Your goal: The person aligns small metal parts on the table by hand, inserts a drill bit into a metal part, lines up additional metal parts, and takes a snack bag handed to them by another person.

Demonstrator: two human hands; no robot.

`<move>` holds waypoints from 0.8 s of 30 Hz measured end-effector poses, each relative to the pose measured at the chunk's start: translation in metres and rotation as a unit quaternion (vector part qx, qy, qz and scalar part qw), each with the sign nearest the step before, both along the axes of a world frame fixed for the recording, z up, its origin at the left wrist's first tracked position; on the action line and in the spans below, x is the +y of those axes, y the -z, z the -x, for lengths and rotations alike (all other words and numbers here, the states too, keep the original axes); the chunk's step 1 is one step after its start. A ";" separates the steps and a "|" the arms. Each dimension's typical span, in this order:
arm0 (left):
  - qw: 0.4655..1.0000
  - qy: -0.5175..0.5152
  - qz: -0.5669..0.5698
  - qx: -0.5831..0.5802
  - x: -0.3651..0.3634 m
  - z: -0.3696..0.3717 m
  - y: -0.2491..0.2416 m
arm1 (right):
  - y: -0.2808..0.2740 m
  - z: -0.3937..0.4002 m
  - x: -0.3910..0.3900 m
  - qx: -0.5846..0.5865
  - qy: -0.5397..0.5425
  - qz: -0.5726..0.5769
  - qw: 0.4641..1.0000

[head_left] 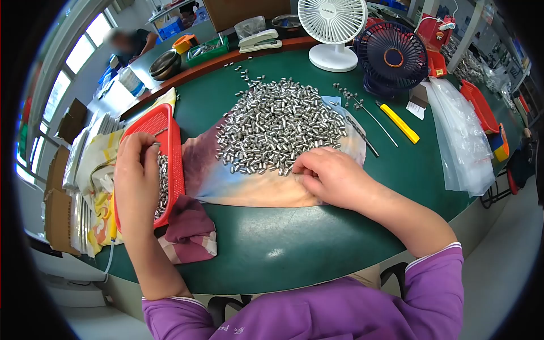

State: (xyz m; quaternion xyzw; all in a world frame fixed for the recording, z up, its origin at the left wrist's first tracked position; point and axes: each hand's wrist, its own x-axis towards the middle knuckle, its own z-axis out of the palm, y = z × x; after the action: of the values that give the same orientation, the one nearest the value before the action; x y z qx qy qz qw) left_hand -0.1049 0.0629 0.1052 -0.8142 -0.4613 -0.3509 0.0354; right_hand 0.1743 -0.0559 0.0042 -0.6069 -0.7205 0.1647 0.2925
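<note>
A large heap of small shiny metal cylinders [277, 124] lies on a multicoloured cloth [255, 190] in the middle of the green table. At the near edge of the heap is my right hand [331, 177], fingers curled and pinched together; whatever they hold is hidden. On the left, my left hand [137, 170] is over a red plastic basket [177, 164], thumb and fingers drawn together near its far part. I cannot make out what sits between those fingertips. More metal cylinders [162, 190] lie inside the basket, partly covered by the hand.
Behind the heap stand a white fan [333, 25] and a dark blue fan [392, 56]. To the right lie a yellow-handled cutter [399, 123], a thin metal rod [381, 126] and clear plastic bags [462, 139]. A maroon cloth [191, 226] touches the basket. A person [133, 44] sits far left.
</note>
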 end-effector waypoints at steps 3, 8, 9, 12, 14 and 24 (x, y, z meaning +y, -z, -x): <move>0.984 -0.118 0.070 0.110 0.014 0.020 -0.002 | 0.003 0.002 0.001 -0.030 0.012 -0.083 0.996; 0.993 -0.004 0.064 0.098 -0.002 -0.015 0.018 | 0.008 0.003 0.004 -0.059 0.005 -0.142 0.988; 0.990 0.096 0.072 0.079 -0.007 -0.025 0.025 | 0.009 0.003 0.004 -0.052 0.001 -0.137 0.989; 0.949 0.272 0.149 0.057 -0.023 -0.051 0.065 | 0.009 0.006 0.004 -0.047 -0.010 -0.130 0.990; 0.937 0.315 0.137 0.059 -0.029 -0.061 0.084 | 0.011 0.009 0.005 -0.045 -0.015 -0.128 0.991; 0.906 0.352 0.234 0.024 -0.038 -0.065 0.094 | 0.007 0.015 0.004 0.040 -0.050 -0.118 0.991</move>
State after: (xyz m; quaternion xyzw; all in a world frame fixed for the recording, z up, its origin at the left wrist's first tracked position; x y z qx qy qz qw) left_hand -0.0404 0.0251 0.0111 -0.9165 -0.2127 -0.2031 -0.2714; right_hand 0.1589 -0.0524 -0.0032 -0.5240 -0.7524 0.1168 0.3817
